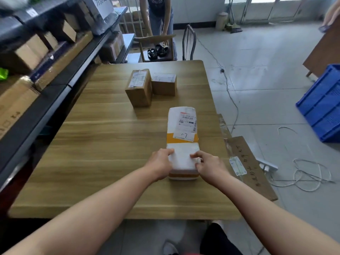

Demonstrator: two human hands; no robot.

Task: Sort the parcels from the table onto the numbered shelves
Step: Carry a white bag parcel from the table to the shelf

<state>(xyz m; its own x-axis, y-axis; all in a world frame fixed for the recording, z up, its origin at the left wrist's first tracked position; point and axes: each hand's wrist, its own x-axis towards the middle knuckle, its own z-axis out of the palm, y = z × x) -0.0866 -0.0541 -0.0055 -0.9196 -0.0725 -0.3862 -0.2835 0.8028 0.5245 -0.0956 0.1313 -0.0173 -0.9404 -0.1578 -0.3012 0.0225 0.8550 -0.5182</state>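
Note:
A long white parcel (183, 129) with orange tape bands and a label reading "1-7" lies lengthwise on the wooden table (103, 144). My left hand (160, 164) grips its near left corner, fingers curled over the top edge. My right hand (209, 166) grips its near right corner the same way. Further back on the table stand two brown cardboard boxes, a taller one (139, 88) on the left and a lower one (164, 84) touching it on the right. Dark metal shelves (55, 83) full of cardboard parcels run along the left.
A flattened cardboard sheet (252, 166) leans off the table's right edge. White cables (305, 177) lie on the floor, with a blue plastic crate (323, 103) at the right. Behind the table a person (160, 19) stands at a chair (156, 46).

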